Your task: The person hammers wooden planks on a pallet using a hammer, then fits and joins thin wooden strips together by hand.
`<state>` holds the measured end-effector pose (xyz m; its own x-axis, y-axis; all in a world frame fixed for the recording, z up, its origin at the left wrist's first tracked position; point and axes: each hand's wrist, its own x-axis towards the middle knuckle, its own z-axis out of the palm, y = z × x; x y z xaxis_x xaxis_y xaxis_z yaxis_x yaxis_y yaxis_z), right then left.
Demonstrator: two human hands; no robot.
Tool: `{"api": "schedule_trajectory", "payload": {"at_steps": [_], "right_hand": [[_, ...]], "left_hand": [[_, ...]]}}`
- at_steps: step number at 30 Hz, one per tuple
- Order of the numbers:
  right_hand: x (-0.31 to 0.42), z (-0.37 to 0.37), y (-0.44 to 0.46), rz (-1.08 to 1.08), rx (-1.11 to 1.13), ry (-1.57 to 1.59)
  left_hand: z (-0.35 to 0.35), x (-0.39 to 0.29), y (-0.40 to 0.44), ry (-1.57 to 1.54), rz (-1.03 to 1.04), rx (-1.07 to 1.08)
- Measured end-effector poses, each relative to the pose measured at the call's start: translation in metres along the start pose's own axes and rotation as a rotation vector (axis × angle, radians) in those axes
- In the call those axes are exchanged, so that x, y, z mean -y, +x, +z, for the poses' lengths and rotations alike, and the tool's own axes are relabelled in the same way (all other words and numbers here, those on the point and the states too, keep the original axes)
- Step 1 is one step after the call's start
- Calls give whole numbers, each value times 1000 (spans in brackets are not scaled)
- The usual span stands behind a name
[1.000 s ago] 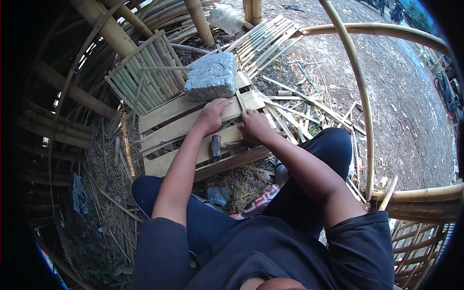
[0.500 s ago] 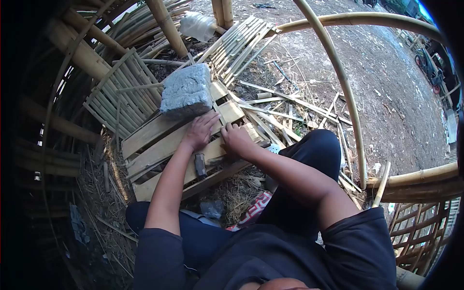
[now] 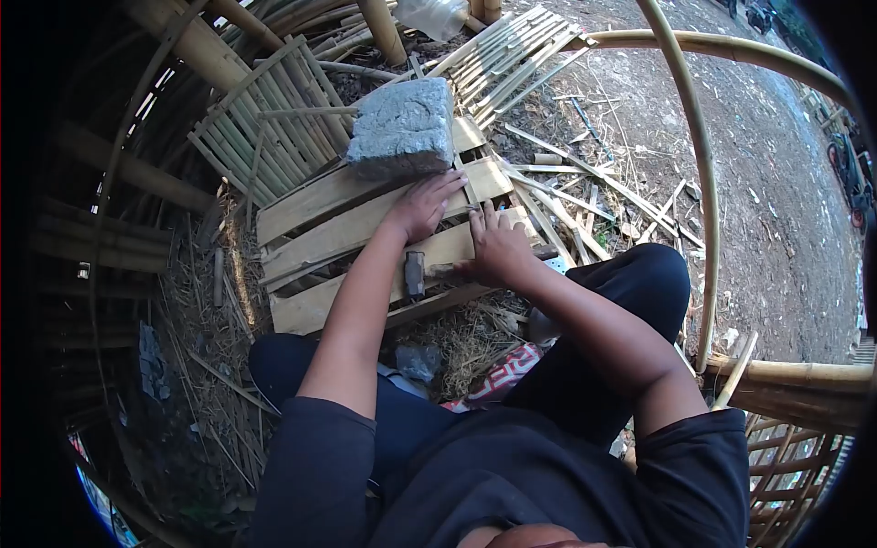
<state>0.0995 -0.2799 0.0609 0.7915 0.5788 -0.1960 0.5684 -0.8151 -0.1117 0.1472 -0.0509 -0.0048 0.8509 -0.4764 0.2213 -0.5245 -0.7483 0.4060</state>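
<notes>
My left hand [image 3: 427,206] lies flat on a wooden slat bench [image 3: 320,239], fingers stretched toward a thin bamboo strip [image 3: 467,187] that runs across the slats. On the strip's near right side is my right hand [image 3: 502,245], its fingers apart and their tips at the strip's lower end. Whether they touch it I cannot tell. A rough grey concrete block [image 3: 402,128] stands on the bench just beyond my left fingers. Between my forearms rests a hammer [image 3: 415,274], its handle reaching right, partly hidden by my right hand.
Slatted bamboo panels [image 3: 274,119] lean at the back left, with another panel [image 3: 512,59] behind the block. Split bamboo strips [image 3: 585,205] litter the ground to the right. A curved bamboo pole [image 3: 699,164] rises beside my right knee. A clear plastic bag [image 3: 417,362] lies near my lap.
The view has shifted, so the bench and block appear farther right and higher. My right fingers, curled before, have straightened and spread. My left hand stays by the strip.
</notes>
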Motion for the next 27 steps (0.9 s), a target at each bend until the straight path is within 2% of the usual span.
{"api": "schedule_trajectory", "payload": {"at_steps": [4, 7, 27], "right_hand": [[-2, -7, -9, -163, 404, -66], [-9, 11, -21, -218, 279, -91], [-11, 26, -22, -219, 249, -72]], "left_hand": [[-2, -2, -1, 13, -26, 18], [-3, -3, 1, 2, -36, 12], [2, -1, 1, -46, -60, -37]]}}
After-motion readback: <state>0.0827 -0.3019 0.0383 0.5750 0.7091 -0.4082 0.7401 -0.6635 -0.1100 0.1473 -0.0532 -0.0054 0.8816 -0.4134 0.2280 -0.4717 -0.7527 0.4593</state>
